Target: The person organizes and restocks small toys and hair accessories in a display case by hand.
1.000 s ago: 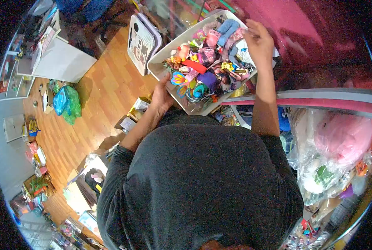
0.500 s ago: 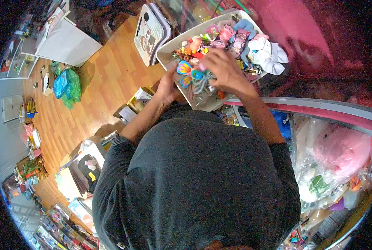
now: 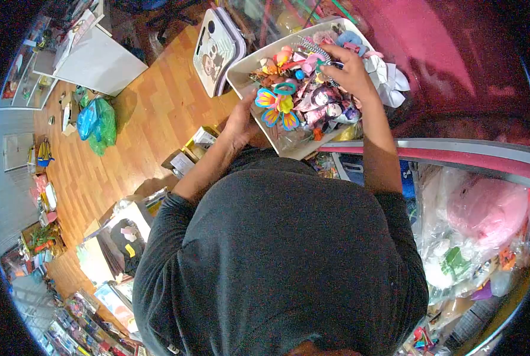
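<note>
A white plastic bin (image 3: 239, 81), tilted in front of me, is filled with small colourful trinkets. My left hand (image 3: 240, 123) grips its near left wall. Over the right part of the bin, my right hand (image 3: 353, 74) has its fingers curled around a black-and-white striped band (image 3: 313, 48); a small teal piece shows by the fingertips. A multicoloured butterfly-shaped piece (image 3: 278, 108) with a teal ring lies at the left of the pile. Beside it are pieces printed with faces (image 3: 323, 97). White fabric (image 3: 389, 82) hangs over the right rim.
A stack of white lidded boxes (image 3: 214, 56) stands left of the bin. Blue and green plastic bags (image 3: 97, 121) lie on the wooden floor. Pink material in clear plastic (image 3: 484, 207) is at the right, below a pink-and-white edge (image 3: 455, 149). Boxes and papers (image 3: 113, 249) stand at left.
My right hand has moved up and right across the bin, and the striped band now shows at its fingers. The butterfly piece and printed pieces are more exposed. My left hand stays at the wall.
</note>
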Available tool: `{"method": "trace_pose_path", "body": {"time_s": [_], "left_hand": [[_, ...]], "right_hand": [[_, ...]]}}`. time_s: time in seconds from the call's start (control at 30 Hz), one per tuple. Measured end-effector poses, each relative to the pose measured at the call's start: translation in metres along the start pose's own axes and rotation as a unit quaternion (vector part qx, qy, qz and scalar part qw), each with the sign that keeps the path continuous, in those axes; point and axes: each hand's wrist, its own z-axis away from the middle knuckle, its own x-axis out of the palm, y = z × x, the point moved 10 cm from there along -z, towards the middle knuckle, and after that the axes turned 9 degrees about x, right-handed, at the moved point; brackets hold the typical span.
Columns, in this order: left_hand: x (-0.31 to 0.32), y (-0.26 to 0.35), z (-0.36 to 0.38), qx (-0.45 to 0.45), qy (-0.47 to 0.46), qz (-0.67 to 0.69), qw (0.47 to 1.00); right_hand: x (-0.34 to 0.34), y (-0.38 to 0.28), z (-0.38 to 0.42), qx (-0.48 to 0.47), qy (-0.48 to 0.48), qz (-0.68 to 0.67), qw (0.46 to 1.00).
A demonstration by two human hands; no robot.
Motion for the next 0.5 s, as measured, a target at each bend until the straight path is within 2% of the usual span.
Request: {"method": "trace_pose_path", "body": {"time_s": [0.13,0.23,0.3,0.5], "left_hand": [[-0.001,-0.005,-0.003,-0.007,-0.025,0.029,0.999],[-0.002,0.002,-0.001,0.004,0.011,-0.002,1.000],[0.007,0.003,0.005,-0.015,0.021,0.047,0.999],[0.007,0.002,0.005,-0.020,0.013,0.040,0.999]], "right_hand": [[-0.003,0.012,0.000,0.033,-0.014,-0.085,0.996],[0.001,0.020,0.000,0.058,-0.038,-0.143,0.987],[-0.001,0.022,-0.002,0.058,-0.038,-0.143,0.987],[-0.001,0.020,-0.002,0.021,-0.029,-0.125,0.992]]}}
